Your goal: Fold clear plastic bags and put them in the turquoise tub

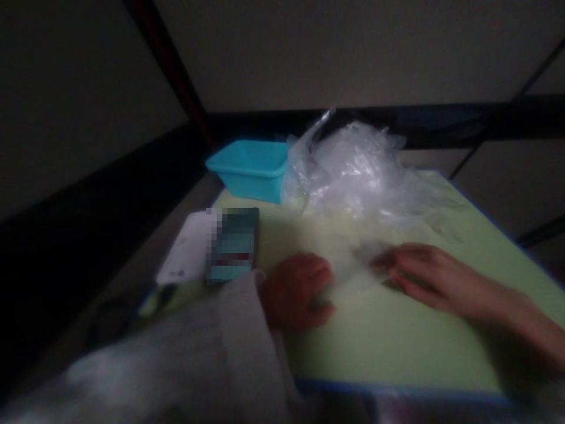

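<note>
A clear plastic bag (353, 268), thin and blurred, lies low over the table between my two hands. My left hand (302, 291), coming out of a pale sleeve, is curled at the bag's left end with the thumb below the fingers. At the other end, the fingertips of my right hand (424, 274) are pinched together on the bag's edge. Motion smears both hands, so the exact grip is hard to see. Behind them sits a big crumpled heap of clear plastic bags (362, 171).
The pale green table (397, 347) has a blue edge. At the back left stands a turquoise plastic basin (253, 182), partly behind the heap. A white flat object (188, 247) and a teal rectangular item (233, 247), partly pixelated, lie on the left side. Walls close in behind.
</note>
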